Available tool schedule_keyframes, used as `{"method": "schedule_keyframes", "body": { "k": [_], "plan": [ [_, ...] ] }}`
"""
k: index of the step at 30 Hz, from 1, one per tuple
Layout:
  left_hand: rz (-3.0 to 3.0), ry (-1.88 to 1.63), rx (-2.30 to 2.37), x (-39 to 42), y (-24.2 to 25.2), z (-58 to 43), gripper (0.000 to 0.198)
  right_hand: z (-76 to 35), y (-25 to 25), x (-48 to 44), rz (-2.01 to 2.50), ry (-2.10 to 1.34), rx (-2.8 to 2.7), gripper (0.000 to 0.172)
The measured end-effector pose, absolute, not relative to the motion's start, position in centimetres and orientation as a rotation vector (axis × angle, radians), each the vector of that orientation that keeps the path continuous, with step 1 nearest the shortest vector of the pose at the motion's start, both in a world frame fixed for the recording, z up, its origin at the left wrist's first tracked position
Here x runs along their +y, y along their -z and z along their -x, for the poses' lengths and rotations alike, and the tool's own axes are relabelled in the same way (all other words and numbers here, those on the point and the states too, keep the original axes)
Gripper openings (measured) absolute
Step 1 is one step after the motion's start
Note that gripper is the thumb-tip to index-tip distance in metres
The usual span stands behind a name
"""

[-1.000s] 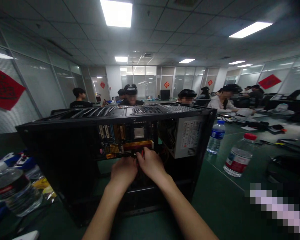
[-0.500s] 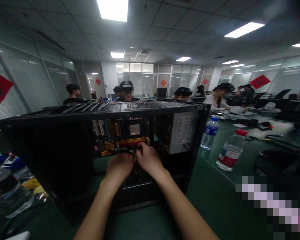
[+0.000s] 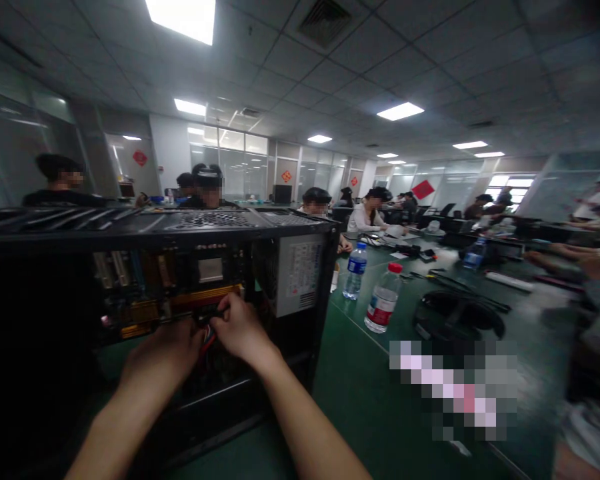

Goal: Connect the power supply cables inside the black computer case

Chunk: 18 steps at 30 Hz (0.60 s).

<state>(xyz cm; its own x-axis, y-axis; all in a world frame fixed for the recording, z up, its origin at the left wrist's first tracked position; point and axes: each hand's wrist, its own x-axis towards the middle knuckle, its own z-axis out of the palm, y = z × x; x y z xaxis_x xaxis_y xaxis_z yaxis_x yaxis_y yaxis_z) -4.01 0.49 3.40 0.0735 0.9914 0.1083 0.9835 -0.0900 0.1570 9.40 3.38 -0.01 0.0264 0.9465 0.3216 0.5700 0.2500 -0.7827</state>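
A black computer case (image 3: 300,230) stands on the green table with its open side facing me. Inside it a motherboard (image 3: 183,290) shows slots, a yellow-and-red memory area and a square silver chip (image 3: 211,269). To the right of the board sits a silver power supply (image 3: 300,273). Below the board's lower edge, my left hand (image 3: 167,350) is closed, its fingertips at a small bundle of coloured wires (image 3: 209,335). My right hand (image 3: 243,333) pinches the same wires from the right. The wire ends are hidden by my fingers.
Right of the case stand a blue-capped water bottle (image 3: 355,272) and a red-capped bottle (image 3: 383,300). Beyond them lie a black headset-like object (image 3: 457,317) and dark cables (image 3: 473,290). Several people sit around the tables, one in a white top (image 3: 367,217).
My view has swung to the right, so the case and hands appear further left. Both hands stay together at the wires inside the case.
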Motion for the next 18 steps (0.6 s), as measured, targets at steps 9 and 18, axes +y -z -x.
{"method": "schedule_keyframes", "body": {
  "k": [9, 18],
  "plan": [
    [-2.329, -0.161, 2.117, -2.1, -4.5, 3.1, 0.05, -9.9, -0.1, 3.8, 1.376, -0.818, -1.577, 0.017],
    [-2.261, -0.149, 2.091, -1.0, -3.0, 2.2, 0.036, -9.8, -0.2, 2.8, 1.488, -0.567, -1.778, 0.023]
  ]
}}
